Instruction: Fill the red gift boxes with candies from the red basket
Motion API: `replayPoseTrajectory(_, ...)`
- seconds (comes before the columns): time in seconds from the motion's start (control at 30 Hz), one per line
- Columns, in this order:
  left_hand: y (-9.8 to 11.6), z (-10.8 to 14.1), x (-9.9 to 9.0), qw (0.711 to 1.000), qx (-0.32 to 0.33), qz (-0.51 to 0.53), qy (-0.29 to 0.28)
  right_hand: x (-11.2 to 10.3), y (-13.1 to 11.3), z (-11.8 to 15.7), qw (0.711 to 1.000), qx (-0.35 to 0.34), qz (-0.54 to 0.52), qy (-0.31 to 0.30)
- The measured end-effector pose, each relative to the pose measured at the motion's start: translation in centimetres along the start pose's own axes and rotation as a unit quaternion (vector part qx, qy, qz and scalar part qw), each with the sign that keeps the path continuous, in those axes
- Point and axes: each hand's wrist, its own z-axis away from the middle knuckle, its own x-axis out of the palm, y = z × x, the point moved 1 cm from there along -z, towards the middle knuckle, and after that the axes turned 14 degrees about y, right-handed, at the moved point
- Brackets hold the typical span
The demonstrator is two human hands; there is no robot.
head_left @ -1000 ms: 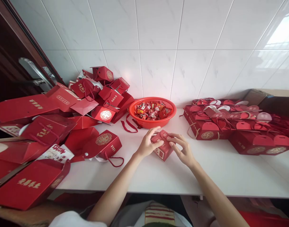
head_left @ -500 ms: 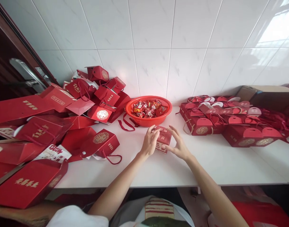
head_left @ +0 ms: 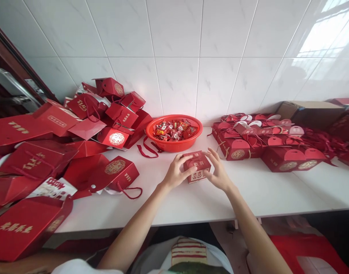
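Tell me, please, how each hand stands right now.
Left hand: curled over the small red box, grip unclear.
Right hand: open, at its right edge.

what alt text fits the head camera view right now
Two bare hands, left and right, hold a small red box on a white table. Behind it sits a red plastic basket of wrapped sweets, with jumbled red boxes to the left and neater rows to the right.
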Motion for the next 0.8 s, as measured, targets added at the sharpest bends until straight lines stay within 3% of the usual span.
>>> replayPoseTrajectory(0.1,0.1,0.4,0.7,1.000,0.000,-0.010,0.027,1.7,-1.3,1.9,0.992,-0.011,0.099,0.084)
replayPoseTrajectory(0.27,0.3,0.8,1.0,1.000,0.002,-0.017,-0.002,4.3,-2.7,3.5,0.963,0.005,0.222,0.152)
replayPoseTrajectory(0.47,0.7,1.1,0.9,0.997,0.036,-0.001,-0.067,3.7,-2.3,3.4,0.953,-0.012,0.255,0.165)
replayPoseTrajectory(0.6,1.0,1.0,0.6,0.993,0.062,0.013,-0.098,-0.2,-1.1,3.6,0.944,-0.024,0.263,0.199)
replayPoseTrajectory(0.8,0.9,0.9,0.1,0.996,0.030,0.022,-0.081,-11.3,4.4,2.6,0.874,0.008,0.352,0.335)
